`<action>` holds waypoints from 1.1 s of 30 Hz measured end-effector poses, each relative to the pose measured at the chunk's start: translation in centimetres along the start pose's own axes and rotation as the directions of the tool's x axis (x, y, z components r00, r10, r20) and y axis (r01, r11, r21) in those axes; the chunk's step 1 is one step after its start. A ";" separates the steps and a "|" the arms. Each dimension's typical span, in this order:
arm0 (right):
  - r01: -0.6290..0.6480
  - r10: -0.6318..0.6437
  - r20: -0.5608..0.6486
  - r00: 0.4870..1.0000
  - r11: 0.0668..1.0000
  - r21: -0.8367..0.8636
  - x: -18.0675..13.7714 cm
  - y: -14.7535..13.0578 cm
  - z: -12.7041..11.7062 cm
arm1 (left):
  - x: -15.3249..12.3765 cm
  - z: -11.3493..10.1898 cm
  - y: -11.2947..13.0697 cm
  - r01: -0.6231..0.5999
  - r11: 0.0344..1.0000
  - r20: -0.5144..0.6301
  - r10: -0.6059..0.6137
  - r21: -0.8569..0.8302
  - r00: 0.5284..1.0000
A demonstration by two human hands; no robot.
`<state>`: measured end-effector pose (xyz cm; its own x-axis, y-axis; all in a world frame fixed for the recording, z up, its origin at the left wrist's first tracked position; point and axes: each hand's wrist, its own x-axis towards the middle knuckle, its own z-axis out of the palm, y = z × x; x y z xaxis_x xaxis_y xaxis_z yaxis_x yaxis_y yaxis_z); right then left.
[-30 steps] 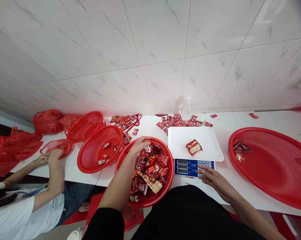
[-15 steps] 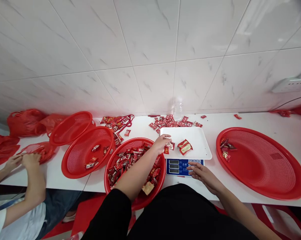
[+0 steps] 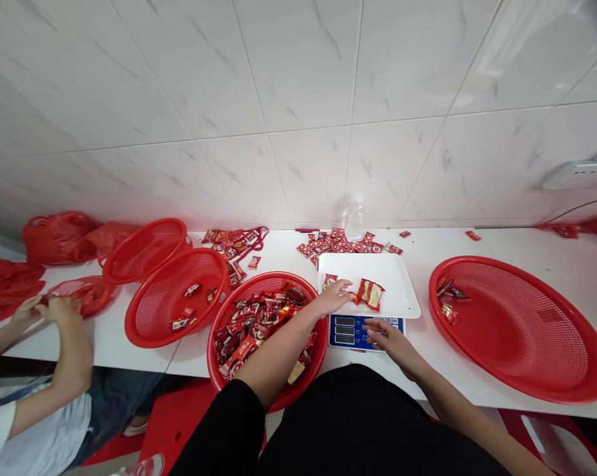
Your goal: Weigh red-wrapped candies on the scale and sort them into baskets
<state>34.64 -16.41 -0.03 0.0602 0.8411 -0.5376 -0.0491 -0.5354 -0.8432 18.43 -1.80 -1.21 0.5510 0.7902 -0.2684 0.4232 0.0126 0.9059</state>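
The person's left hand (image 3: 334, 296) lies palm down on the white tray (image 3: 383, 266) of a scale (image 3: 350, 328), with its fingers stretched to the right. Just past the fingertips lies a red and gold candy packet (image 3: 371, 293). It is flat on the tray, and its long axis slants from far left to near right. The fingertips are at the packet's left end, but whether they pinch it or only touch it cannot be told. A smaller red packet (image 3: 330, 279) lies just behind the hand. The right hand (image 3: 388, 334) rests flat and loose on the scale's keypad and holds nothing. The left forearm crosses a red basket (image 3: 213, 344) full of candies. At far left, another person's hands (image 3: 55, 309) are at a red bag (image 3: 87, 294).
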 end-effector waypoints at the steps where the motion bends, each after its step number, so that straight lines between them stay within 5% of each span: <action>1: 0.005 -0.005 0.017 1.000 1.000 -0.011 0.0 0.1 0.2 | -0.4 -0.3 0.0 -0.038 0.999 -0.061 0.039 0.014 0.997; 3: 0.006 -0.003 0.067 0.998 0.999 -0.035 -0.1 0.2 0.2 | -1.6 -1.9 -0.4 -0.055 0.992 -0.261 0.082 0.110 0.962; 6: -0.025 0.032 0.104 0.994 0.997 -0.067 -0.5 0.9 -0.2 | -4.8 -6.1 -2.2 0.108 0.942 -0.517 0.077 0.319 0.853; 10: -0.070 0.077 0.084 0.993 0.995 -0.078 -1.1 2.3 -1.1 | -9.9 -11.3 -6.1 0.511 0.638 -0.563 -0.144 0.576 0.814; 12: -0.091 0.099 0.107 0.989 0.993 -0.079 -1.4 2.8 -1.4 | -11.4 -12.7 -7.8 0.601 0.520 -0.560 -0.256 0.607 0.788; 22: -0.062 0.065 0.052 0.997 0.997 -0.054 -2.0 2.2 0.1 | -8.1 -12.4 -8.9 0.584 0.523 -0.463 -0.357 0.621 0.811; 28: -0.059 0.066 0.106 0.992 0.996 -0.069 -2.5 2.0 -0.2 | -7.1 -12.0 -9.2 0.478 0.619 -0.420 -0.250 0.624 0.872; 33: -0.070 0.070 0.007 0.997 0.996 -0.051 -2.2 2.3 -0.4 | -7.3 -12.5 -8.8 0.381 0.678 -0.381 -0.159 0.629 0.911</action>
<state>34.80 -19.53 -0.79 0.0499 0.8018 -0.5955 -0.0023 -0.5961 -0.8029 1.73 -0.05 -3.14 0.1606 0.9511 -0.2638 0.9492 -0.0755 0.3056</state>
